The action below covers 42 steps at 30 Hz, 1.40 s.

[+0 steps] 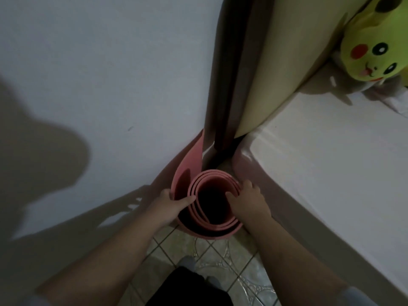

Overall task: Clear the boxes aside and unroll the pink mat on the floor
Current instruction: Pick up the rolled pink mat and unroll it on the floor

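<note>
Fingers (247, 186) of both hands around upright pink mat (212, 191)

White wall (110, 62), tiled floor (220, 261), white bed (331, 173)

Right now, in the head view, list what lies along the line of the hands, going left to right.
White wall → left hand → pink mat, rolled and standing on end → right hand → white mattress. Both hands hold the roll's top edge.
</note>
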Each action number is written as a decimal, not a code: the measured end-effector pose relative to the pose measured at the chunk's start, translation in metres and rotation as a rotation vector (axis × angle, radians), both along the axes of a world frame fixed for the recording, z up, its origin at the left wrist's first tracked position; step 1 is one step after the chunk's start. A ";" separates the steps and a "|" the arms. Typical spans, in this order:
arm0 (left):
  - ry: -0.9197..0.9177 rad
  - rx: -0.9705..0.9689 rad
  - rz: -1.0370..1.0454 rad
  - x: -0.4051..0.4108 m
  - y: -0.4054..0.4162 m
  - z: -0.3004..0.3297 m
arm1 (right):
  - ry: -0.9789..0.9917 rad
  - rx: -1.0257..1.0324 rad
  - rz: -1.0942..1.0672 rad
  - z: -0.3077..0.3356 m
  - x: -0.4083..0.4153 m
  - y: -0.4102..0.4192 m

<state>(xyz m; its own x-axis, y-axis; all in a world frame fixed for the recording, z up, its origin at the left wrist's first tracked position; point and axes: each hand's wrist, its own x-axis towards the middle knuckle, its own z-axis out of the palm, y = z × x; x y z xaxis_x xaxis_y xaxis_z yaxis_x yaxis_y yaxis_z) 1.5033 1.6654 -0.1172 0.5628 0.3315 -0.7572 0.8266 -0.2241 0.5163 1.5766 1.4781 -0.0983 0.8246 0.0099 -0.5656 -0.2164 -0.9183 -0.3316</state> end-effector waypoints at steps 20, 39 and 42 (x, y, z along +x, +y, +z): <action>0.035 -0.253 -0.145 -0.030 -0.065 0.001 | 0.150 0.309 0.023 -0.020 -0.049 -0.081; -0.393 -0.058 -0.616 -0.239 -0.154 0.125 | -0.216 0.574 -0.639 0.087 -0.376 -0.169; -0.405 -0.091 -0.622 -0.284 -0.178 0.137 | -0.221 0.615 -0.684 0.109 -0.431 -0.192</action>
<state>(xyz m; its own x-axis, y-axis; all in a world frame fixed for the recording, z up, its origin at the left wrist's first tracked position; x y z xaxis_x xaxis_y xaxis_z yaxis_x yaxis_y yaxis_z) 1.2196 1.4873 0.0200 0.8668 -0.1926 -0.4599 0.3025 -0.5301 0.7922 1.1451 1.2861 0.0108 0.8496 -0.2706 -0.4526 -0.5179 -0.2661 -0.8130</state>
